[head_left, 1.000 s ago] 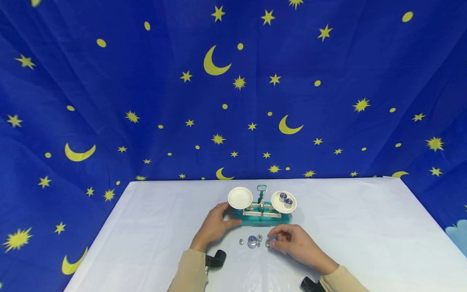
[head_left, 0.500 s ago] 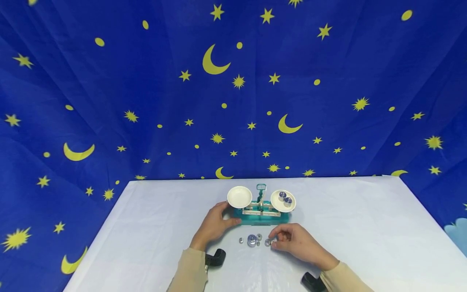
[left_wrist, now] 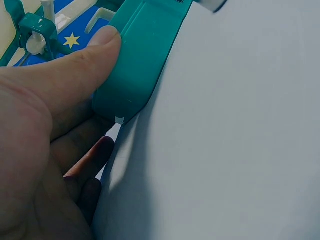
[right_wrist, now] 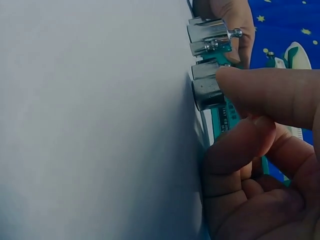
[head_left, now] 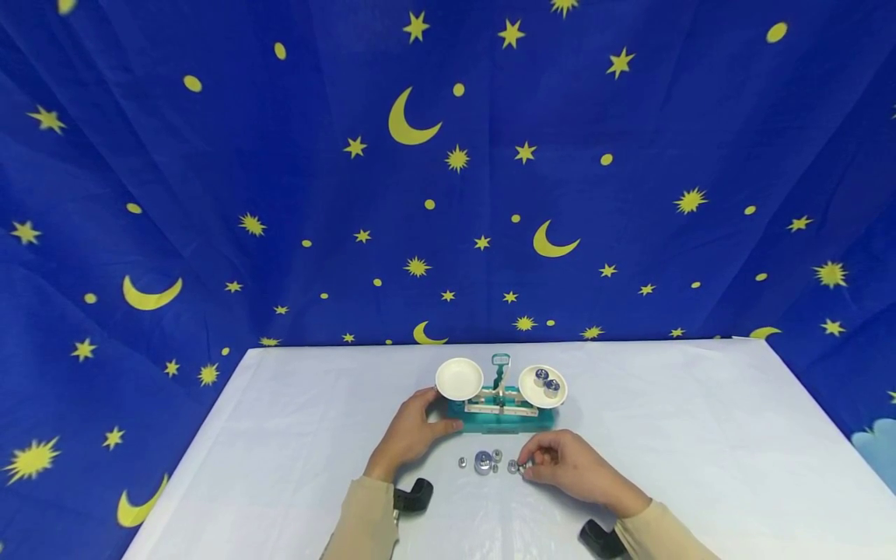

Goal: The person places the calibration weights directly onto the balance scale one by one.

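Observation:
A green balance scale [head_left: 502,421] with two white pans stands on the table. My left hand [head_left: 411,432] grips its left end, thumb [left_wrist: 97,57] over the near side of the base and fingers behind. Two silver weights [head_left: 551,387] lie in the right pan [head_left: 530,395], while the left pan [head_left: 460,379] holds nothing. In front of the base my right hand [head_left: 570,470] pinches a small metal weight [right_wrist: 206,94] beside another weight [head_left: 513,467]. Its thumb tip [right_wrist: 226,77] covers part of that weight; the index fingertip is hidden in the right wrist view.
A large weight [head_left: 483,463] and smaller ones, including a small weight [head_left: 463,462] off to the left, stand between my hands. White sheeting covers the table [head_left: 280,467]. Behind it hangs a blue cloth [head_left: 336,194] with yellow stars and moons.
My right hand has shifted slightly right over the last second, and a second small weight has come into sight at its fingertips. The left hand and the scale stay put.

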Demonstrator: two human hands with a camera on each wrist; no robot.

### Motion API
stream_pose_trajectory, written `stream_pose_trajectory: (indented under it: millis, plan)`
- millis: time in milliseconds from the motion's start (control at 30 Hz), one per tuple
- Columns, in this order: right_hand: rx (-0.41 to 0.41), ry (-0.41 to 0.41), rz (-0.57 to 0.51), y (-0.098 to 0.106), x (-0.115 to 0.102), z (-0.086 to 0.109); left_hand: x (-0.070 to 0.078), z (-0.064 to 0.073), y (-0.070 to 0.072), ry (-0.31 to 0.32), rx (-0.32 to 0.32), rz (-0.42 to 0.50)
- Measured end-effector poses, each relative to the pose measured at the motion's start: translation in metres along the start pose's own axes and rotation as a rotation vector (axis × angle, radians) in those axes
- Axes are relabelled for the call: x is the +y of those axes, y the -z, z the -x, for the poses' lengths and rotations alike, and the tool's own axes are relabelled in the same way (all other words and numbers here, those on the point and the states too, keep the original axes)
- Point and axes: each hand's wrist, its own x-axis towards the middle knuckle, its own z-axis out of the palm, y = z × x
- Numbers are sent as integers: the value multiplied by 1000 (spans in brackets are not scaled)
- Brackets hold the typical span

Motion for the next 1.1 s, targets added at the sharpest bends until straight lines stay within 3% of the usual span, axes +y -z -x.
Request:
stream_pose_trajectory:
  millis: [1100]
  plan:
    - [17,16,6,1,4,-1,2,1,1,-1,-1,8]
